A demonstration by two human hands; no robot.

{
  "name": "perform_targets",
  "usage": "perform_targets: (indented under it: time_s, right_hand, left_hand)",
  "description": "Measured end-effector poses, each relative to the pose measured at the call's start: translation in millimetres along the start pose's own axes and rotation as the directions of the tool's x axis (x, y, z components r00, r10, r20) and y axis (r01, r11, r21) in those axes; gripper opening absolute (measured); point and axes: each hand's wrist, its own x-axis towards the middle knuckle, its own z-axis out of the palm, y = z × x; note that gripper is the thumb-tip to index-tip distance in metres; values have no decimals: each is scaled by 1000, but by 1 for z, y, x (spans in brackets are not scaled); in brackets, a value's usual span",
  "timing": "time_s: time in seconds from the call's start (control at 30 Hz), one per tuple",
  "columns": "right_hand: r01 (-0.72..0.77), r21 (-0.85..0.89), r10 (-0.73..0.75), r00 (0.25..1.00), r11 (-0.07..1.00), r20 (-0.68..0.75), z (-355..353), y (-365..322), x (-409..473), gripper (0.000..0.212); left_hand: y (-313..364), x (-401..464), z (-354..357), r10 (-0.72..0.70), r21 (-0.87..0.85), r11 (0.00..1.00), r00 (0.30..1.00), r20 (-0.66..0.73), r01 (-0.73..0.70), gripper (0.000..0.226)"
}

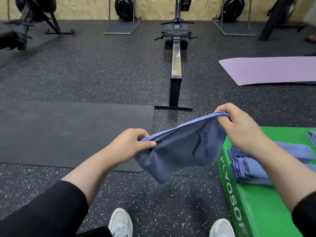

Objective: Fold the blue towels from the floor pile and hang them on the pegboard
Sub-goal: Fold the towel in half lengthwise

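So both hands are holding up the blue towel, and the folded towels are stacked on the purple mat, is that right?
Not quite. Both hands, left hand and right hand, do hold the blue towel, but the folded towels lie on the green box, not the purple mat. The head view shows it.

The person wears a black top with long sleeves. The left sleeve (pixel 56 207) is pushed up, so the forearm behind the left hand (pixel 127 145) is bare. The right sleeve (pixel 306 218) ends well behind the right hand (pixel 239 127). Below the hands are two white sneakers (pixel 120 223) with laces.
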Motion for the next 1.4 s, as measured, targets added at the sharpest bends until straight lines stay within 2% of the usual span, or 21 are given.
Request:
perform_targets:
  time_s: [0.1,0.17,0.27,0.33,0.43,0.53,0.57,0.63,0.7,0.73,0.83,0.87,0.97,1.1,1.17,1.23,1.27,1.33,1.37,1.4]
  right_hand:
    - [-40,74,42,999,996,-22,3,9,-4,16]
    - [-57,95,61,997,994,-40,2,14,-6,16]
    - [-61,99,65,997,993,-40,1,16,-11,18]
    - [-59,89,60,998,994,-10,2,16,-15,20]
    - [-49,117,44,998,992,43,6,17,-18,20]
    - [-30,111,20,995,993,93,11,16,-20,19]
    - [-22,100,13,996,995,89,12,17,-20,19]
    - [-12,66,7,997,998,77,13,20,-20,18]
    - [-8,21,6,996,1000,89,14,24,-19,18]
    - [-6,1,6,995,1000,102,14,25,-18,17]
    - [4,-17,-2,993,1000,118,17,26,-17,15]
    - [2,-18,0,994,1000,111,18,26,-16,16]
    - [-25,-29,27,997,999,73,18,30,-12,17]
    - [-50,-34,51,998,998,48,19,33,-11,17]
    - [-48,-42,49,998,998,35,18,32,-11,17]
    - [-42,-51,43,999,998,26,15,30,-12,16]
    - [-35,-58,37,999,998,29,14,27,-13,15]
    - [-14,-65,16,999,998,32,13,23,-14,14]
    - [-3,-64,5,1000,998,23,13,22,-15,14]
    - [2,-58,-1,1000,998,10,12,21,-15,15]
  left_hand:
    - [-3,-8,-8,-3,-188,982,999,43,11,15]
    - [-6,-13,-15,-19,-192,981,998,64,31,9]
    - [-13,-16,-20,-65,3,998,997,51,65,18]
    - [-13,-15,-18,-88,137,986,994,-65,96,20]
    - [-13,-11,-18,-139,207,958,955,-262,196,21]
    - [-20,-9,-23,-237,291,903,932,-274,316,22]
    - [-22,-8,-24,-284,251,905,927,-245,344,24]
    - [-23,-6,-22,-378,-17,925,912,-159,380,29]
    - [-20,-7,-25,-424,-248,892,891,-164,379,29]
    - [-21,-5,-27,-426,-284,886,884,-191,366,28]
    - [-21,-4,-31,-363,-132,932,886,-289,339,25]
    - [-20,-4,-30,-363,-155,931,889,-280,332,25]
    - [-15,-4,-26,-354,-427,869,916,-189,248,19]
    - [-9,0,-28,-349,-604,773,926,-145,197,28]
    - [-9,0,-28,-329,-507,836,931,-160,209,34]
    - [-13,-1,-27,-269,-200,954,936,-228,225,33]
    - [-16,0,-27,-251,-22,967,937,-244,253,30]
    - [-18,-2,-26,-266,261,907,930,-256,331,25]
    - [-17,-3,-25,-272,286,895,928,-255,341,25]
    - [-18,-2,-25,-278,225,917,932,-232,329,27]
